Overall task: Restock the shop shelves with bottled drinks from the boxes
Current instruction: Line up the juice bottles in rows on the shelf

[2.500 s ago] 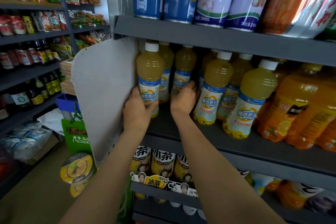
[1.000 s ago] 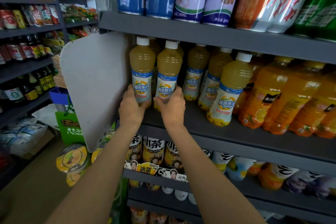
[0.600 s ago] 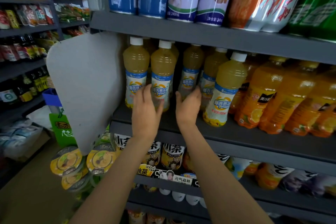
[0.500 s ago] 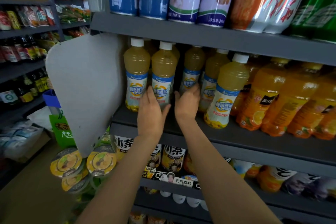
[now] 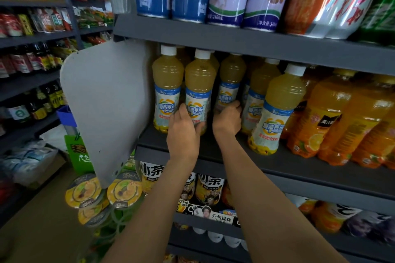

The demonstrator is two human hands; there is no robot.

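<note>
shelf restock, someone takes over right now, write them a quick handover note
Left hand: grips the second front bottle low on its label.
Right hand: reaches deeper in, fingers curled on a rear bottle.
Bottles: yellow juice stands on the middle shelf, the first bottle beside the grey end panel, another front bottle further right next to the orange bottles.
Done: two front bottles stand at the left end.
Left: bring the rear bottle forward to fill the gap. No box in view.
</note>
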